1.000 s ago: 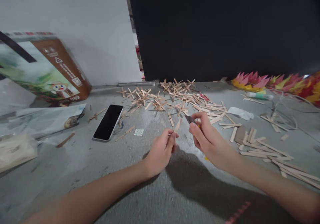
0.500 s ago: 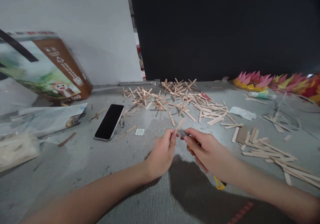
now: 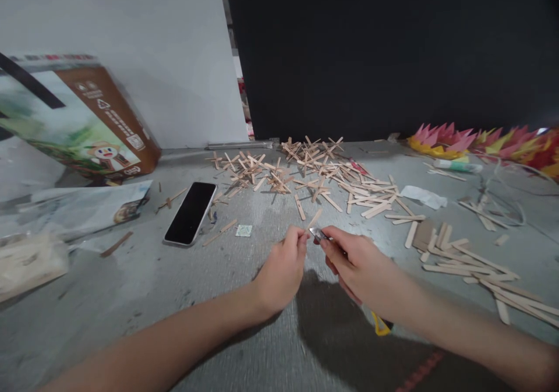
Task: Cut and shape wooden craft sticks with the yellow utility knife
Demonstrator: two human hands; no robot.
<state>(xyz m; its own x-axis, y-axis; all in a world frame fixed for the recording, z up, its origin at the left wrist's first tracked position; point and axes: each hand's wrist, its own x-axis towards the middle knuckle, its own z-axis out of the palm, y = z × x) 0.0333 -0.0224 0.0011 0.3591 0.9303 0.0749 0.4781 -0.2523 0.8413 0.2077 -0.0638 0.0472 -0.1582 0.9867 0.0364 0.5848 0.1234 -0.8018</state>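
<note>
Thumb and fingers of my left hand (image 3: 283, 267) pinch a thin wooden stick (image 3: 315, 217), whose free end points up and away. Just to the right, my right hand (image 3: 358, 264) is wrapped round a utility knife (image 3: 382, 324); its yellow end shows below the palm. The metal tip of the knife is against or very near the stick, beside my left fingertips. Beyond the hands lies a pile of crossed wooden sticks (image 3: 255, 170). More loose sticks (image 3: 471, 267) are spread to the right.
A black phone (image 3: 191, 214) and a small pale green square (image 3: 244, 230) lie on the grey table (image 3: 218, 334). At the left stand a printed bag (image 3: 105, 130) and plastic packets (image 3: 32, 264). Pink and yellow paper petals (image 3: 445, 141) and a glue tube (image 3: 457, 166) are at the back right.
The knife's metal tip has shifted slightly left and up towards the stick and catches more light. The stick has tilted a little lower. My left hand has hardly moved.
</note>
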